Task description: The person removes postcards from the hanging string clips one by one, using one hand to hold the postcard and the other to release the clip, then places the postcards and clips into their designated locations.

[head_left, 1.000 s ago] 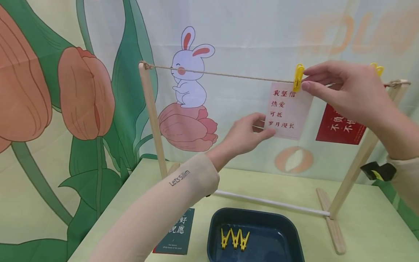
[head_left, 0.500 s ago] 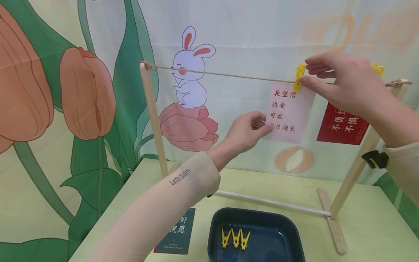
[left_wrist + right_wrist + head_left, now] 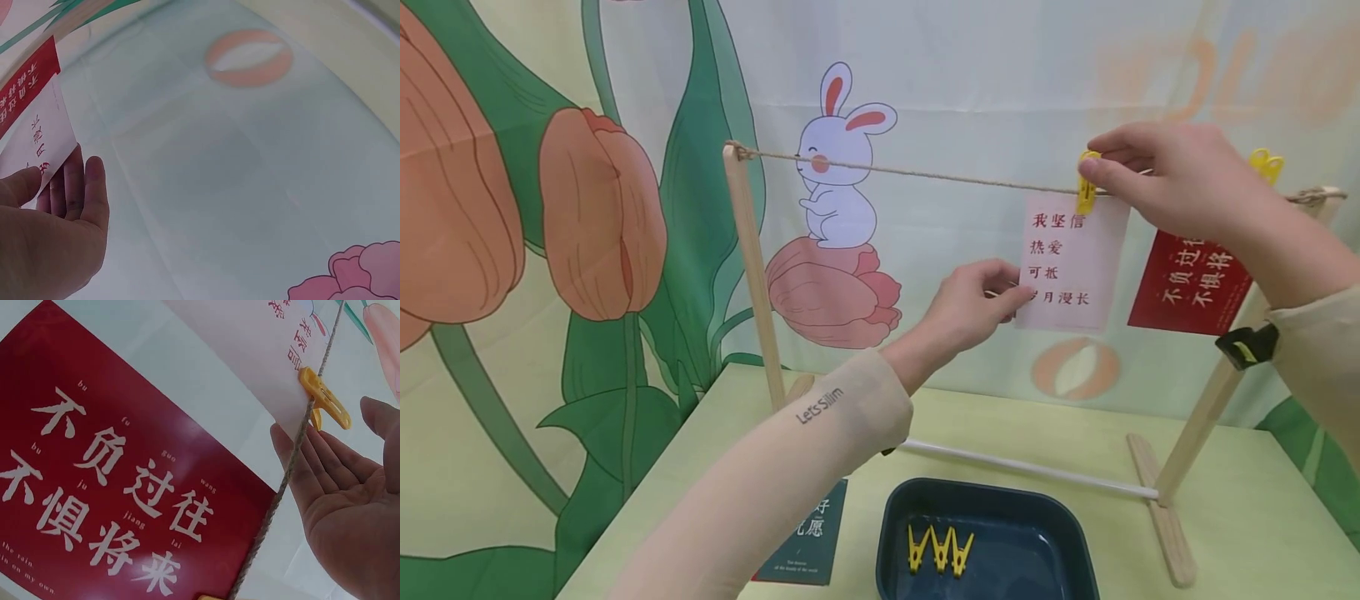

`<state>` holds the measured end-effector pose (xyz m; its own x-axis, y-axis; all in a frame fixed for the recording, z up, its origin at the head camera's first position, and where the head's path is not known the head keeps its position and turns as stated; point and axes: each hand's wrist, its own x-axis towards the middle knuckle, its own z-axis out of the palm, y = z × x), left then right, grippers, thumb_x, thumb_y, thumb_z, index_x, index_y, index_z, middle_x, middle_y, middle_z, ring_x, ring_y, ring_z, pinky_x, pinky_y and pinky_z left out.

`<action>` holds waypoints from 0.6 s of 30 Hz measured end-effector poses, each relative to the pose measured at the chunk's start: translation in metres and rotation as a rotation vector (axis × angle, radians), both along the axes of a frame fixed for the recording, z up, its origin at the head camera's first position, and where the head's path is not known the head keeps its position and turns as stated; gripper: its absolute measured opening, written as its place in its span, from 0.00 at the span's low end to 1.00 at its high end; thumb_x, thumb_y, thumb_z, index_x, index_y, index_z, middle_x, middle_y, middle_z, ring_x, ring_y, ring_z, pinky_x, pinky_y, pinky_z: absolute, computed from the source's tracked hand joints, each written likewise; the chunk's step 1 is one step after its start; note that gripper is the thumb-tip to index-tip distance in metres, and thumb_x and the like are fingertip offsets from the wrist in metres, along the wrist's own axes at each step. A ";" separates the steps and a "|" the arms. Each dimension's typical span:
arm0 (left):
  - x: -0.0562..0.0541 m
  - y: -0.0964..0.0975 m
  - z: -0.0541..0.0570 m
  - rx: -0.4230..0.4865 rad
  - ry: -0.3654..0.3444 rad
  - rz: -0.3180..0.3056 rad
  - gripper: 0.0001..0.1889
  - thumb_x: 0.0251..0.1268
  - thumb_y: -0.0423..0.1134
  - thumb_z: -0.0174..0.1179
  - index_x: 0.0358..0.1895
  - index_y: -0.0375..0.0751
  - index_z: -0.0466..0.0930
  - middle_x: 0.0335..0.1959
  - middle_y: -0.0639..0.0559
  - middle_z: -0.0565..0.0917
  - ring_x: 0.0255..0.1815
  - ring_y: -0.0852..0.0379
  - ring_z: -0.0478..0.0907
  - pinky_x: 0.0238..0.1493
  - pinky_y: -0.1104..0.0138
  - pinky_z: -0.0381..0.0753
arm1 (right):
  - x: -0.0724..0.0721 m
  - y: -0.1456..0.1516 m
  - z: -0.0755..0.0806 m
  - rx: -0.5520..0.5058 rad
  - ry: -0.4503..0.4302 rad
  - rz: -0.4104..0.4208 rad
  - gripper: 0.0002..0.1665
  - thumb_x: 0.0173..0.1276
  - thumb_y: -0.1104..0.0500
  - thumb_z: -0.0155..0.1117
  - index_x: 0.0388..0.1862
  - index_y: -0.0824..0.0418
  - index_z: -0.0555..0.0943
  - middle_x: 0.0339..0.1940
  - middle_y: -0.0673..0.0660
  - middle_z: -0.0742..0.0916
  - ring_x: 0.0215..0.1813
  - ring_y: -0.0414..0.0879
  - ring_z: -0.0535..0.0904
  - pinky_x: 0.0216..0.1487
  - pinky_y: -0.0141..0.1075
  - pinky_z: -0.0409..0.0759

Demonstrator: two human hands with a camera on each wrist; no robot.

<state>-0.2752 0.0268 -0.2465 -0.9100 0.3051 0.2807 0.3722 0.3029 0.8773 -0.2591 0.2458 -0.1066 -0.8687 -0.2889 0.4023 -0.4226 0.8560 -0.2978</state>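
Note:
A pink card [image 3: 1070, 271] with red writing hangs from the twine [image 3: 955, 177], fastened near its top right corner by a yellow clothespin [image 3: 1086, 196]. My left hand [image 3: 973, 304] pinches the card's lower left edge, thumb on the front and fingers behind; the left wrist view shows the same grip. My right hand [image 3: 1180, 179] is at the clothespin's upper end, its thumb overlapping it in the head view. In the right wrist view, the fingers stretch out behind the clothespin [image 3: 324, 400] and the thumb stands a little apart from it.
A red card [image 3: 1187, 283] hangs at the right from more yellow clothespins [image 3: 1266, 165]. Below, a dark blue tray [image 3: 1022, 492] holds 3 yellow clothespins [image 3: 940, 550]. A green card [image 3: 808, 542] lies beside it. Wooden posts [image 3: 752, 275] hold up the twine.
My right hand has shifted off the clothespin and come back to its upper end. The pink card has swung slightly right and down, and my left hand has followed along its edge.

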 end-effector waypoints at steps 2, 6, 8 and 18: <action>0.000 0.001 0.000 0.010 -0.011 -0.001 0.06 0.77 0.39 0.67 0.49 0.42 0.88 0.36 0.55 0.87 0.36 0.57 0.82 0.37 0.69 0.77 | -0.002 -0.001 0.001 -0.008 -0.009 -0.003 0.35 0.84 0.39 0.54 0.75 0.62 0.78 0.64 0.67 0.87 0.68 0.67 0.80 0.64 0.63 0.73; 0.000 0.003 0.001 0.025 -0.027 -0.007 0.05 0.78 0.38 0.67 0.48 0.42 0.88 0.36 0.55 0.88 0.35 0.56 0.84 0.38 0.69 0.78 | -0.004 -0.002 0.001 -0.027 -0.025 -0.008 0.35 0.84 0.39 0.54 0.75 0.61 0.78 0.64 0.67 0.86 0.66 0.64 0.82 0.60 0.57 0.76; 0.000 0.003 0.001 0.031 -0.032 -0.011 0.05 0.78 0.37 0.66 0.48 0.41 0.88 0.36 0.54 0.88 0.35 0.56 0.85 0.38 0.69 0.78 | -0.005 -0.001 0.001 -0.042 -0.028 -0.005 0.33 0.84 0.39 0.55 0.74 0.61 0.79 0.62 0.66 0.87 0.60 0.56 0.84 0.57 0.46 0.78; -0.002 -0.005 0.002 0.059 -0.035 -0.013 0.05 0.79 0.37 0.64 0.49 0.41 0.87 0.39 0.52 0.87 0.36 0.56 0.83 0.39 0.69 0.81 | -0.009 0.003 -0.001 -0.194 -0.051 0.097 0.26 0.82 0.47 0.64 0.68 0.62 0.83 0.51 0.53 0.92 0.43 0.25 0.85 0.44 0.16 0.79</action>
<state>-0.2767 0.0217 -0.2447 -0.9157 0.3008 0.2663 0.3443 0.2460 0.9060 -0.2685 0.2491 -0.1075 -0.8613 -0.2933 0.4148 -0.4801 0.7369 -0.4759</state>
